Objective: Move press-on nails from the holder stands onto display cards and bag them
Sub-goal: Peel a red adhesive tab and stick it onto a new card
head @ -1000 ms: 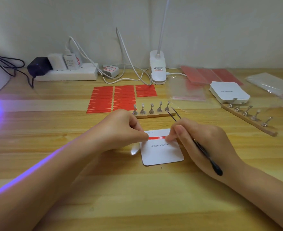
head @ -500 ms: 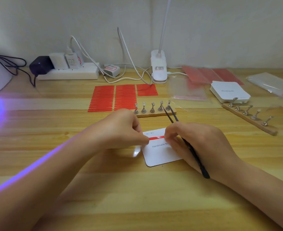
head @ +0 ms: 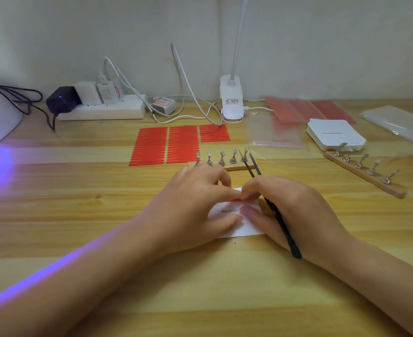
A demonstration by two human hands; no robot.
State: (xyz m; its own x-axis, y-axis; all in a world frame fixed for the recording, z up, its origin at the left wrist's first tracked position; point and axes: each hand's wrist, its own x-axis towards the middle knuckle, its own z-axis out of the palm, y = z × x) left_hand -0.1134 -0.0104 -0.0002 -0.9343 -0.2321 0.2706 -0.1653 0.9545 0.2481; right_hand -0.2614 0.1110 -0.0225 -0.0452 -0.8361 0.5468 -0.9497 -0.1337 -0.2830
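- Both hands have closed toward each other over the card (head: 243, 227) since a second ago: the fingertips, then at opposite ends of the red strip (head: 234, 200), now meet near its middle, so only a short piece of red shows between them.
- Left hand (head: 195, 205): fingers curled, fingertip and thumb pressed at the strip; whether it pinches the strip's backing or only presses it down I cannot tell.
- Right hand (head: 290, 210): fingers curled around black tweezers (head: 271, 203), which lie across the hand with tips pointing away and standing apart, holding nothing. Its fingertips also work at the strip, and a lower finger rests flat on the card.
- Card lies on the table (head: 103, 215) right under the hands, mostly covered; the word "Handmade" shows.
- Near stand (head: 234, 166) sits just beyond the hands, its five posts upright; whether nails sit on them is too small to tell. A second stand (head: 363, 173) lies well apart to the right, beside a stack of cards (head: 334, 135).
- Red strip sheets (head: 176, 144) lie behind the near stand; clear bags (head: 276, 132) further right.
- My reading: the adhesive strip is being smoothed or its backing peeled, so the card is being prepared; no nail is on it yet and bagging is far off.
- Next likely calls for lifting the red liner without shifting the card.
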